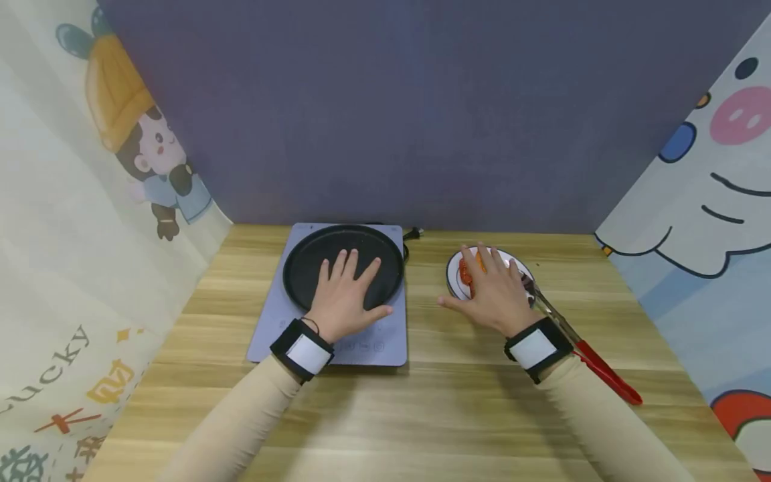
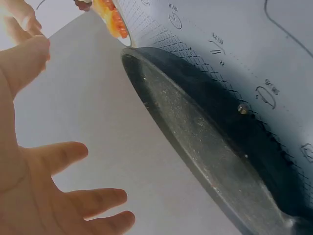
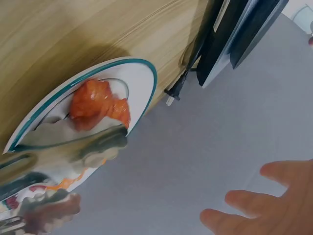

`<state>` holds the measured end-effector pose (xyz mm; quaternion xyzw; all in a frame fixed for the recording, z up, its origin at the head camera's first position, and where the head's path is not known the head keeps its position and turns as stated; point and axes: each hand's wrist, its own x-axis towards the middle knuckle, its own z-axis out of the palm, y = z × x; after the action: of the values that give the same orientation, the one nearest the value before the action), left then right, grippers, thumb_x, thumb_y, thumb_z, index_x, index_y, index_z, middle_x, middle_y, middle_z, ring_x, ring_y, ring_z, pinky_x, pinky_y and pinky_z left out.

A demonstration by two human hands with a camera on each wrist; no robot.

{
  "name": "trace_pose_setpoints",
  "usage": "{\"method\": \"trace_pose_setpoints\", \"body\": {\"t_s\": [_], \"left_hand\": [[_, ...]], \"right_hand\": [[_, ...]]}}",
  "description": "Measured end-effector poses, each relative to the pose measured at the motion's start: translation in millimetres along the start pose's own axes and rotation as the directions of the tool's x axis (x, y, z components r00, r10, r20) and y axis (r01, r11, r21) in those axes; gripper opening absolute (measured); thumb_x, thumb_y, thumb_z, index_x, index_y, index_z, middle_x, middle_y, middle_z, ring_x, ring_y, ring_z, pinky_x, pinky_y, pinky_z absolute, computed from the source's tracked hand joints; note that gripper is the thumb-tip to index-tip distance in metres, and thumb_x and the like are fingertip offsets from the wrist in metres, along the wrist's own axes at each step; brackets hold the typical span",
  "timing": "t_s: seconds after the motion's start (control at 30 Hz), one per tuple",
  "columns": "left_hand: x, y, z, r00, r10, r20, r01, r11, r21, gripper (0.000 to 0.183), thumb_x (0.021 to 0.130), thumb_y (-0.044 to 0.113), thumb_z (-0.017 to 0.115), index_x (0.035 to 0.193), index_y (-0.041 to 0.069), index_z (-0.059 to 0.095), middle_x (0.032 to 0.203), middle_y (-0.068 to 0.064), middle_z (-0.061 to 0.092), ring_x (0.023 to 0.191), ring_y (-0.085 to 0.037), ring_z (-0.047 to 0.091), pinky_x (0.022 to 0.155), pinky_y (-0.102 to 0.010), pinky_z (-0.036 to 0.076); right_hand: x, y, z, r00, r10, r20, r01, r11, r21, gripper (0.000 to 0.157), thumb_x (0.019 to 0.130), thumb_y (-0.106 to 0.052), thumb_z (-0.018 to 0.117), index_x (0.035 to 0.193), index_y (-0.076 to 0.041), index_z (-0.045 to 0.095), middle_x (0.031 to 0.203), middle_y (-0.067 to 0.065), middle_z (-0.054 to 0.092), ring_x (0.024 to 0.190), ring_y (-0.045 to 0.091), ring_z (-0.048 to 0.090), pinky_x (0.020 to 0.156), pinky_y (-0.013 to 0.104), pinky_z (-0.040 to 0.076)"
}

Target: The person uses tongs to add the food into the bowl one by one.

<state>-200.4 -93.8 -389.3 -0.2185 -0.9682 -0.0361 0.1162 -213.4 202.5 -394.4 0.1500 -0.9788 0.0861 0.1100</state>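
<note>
My left hand point(image 1: 343, 298) is spread open above a round black frying pan point(image 1: 303, 269), fingers straight and holding nothing. That pan sits on a flat grey induction cooker point(image 1: 268, 343); in the left wrist view the hand is apart from its rim. Over a small white plate point(image 1: 452, 276) with a dark rim hovers my right hand point(image 1: 494, 294), also spread and gripping nothing. Reddish-orange glazed food pieces point(image 3: 93, 105) lie on the plate. Metal tongs with red handles point(image 1: 608, 375) lean with their scalloped tips over the plate, partly hidden by the right hand and wrist.
A black power plug point(image 1: 413, 233) and cord lie at the cooker's back right corner. The wooden table point(image 1: 409, 428) meets a dark grey-blue back wall point(image 1: 409, 120). Printed cartoon cloths point(image 1: 72, 221) hang at both sides.
</note>
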Motion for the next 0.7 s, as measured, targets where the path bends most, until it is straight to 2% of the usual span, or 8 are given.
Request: {"method": "trace_pose_setpoints", "body": {"t_s": [0.27, 0.4, 0.7], "left_hand": [[-12.4, 0.6, -6.3, 1.0, -0.008, 0.01, 0.008, 0.999, -0.052, 0.085, 0.074, 0.071, 0.05, 0.139, 0.021, 0.029, 0.141, -0.024, 0.026, 0.127, -0.038, 0.014, 0.099, -0.064, 0.016], [-20.5, 1.1, -9.4, 1.0, -0.001, -0.028, 0.0, 0.999, -0.048, 0.081, 0.075, 0.066, 0.054, 0.136, 0.018, 0.034, 0.136, -0.024, 0.034, 0.124, -0.039, 0.022, 0.097, -0.063, 0.022], [-35.9, 0.7, -14.3, 0.997, 0.011, -0.079, -0.013, 1.0, -0.025, 0.079, 0.073, 0.061, 0.061, 0.132, 0.014, 0.04, 0.126, -0.024, 0.045, 0.116, -0.04, 0.034, 0.094, -0.062, 0.029]], "right_hand": [[-11, 16, -1.8, 1.0, 0.019, -0.017, -0.018, 1.0, 0.018, 0.103, 0.065, -0.083, 0.045, 0.143, -0.024, 0.012, 0.143, 0.023, 0.02, 0.126, 0.042, 0.015, 0.098, 0.067, 0.01], [-14, 22, -3.3, 0.999, 0.01, -0.034, -0.009, 1.0, 0.01, 0.103, 0.066, -0.082, 0.044, 0.142, -0.019, 0.017, 0.141, 0.025, 0.023, 0.124, 0.043, 0.017, 0.098, 0.066, 0.012], [-21, 29, -6.9, 0.999, 0.015, -0.04, -0.013, 0.999, 0.039, 0.101, 0.067, -0.079, 0.048, 0.141, -0.017, 0.02, 0.139, 0.027, 0.025, 0.12, 0.044, 0.025, 0.096, 0.066, 0.017]]}}
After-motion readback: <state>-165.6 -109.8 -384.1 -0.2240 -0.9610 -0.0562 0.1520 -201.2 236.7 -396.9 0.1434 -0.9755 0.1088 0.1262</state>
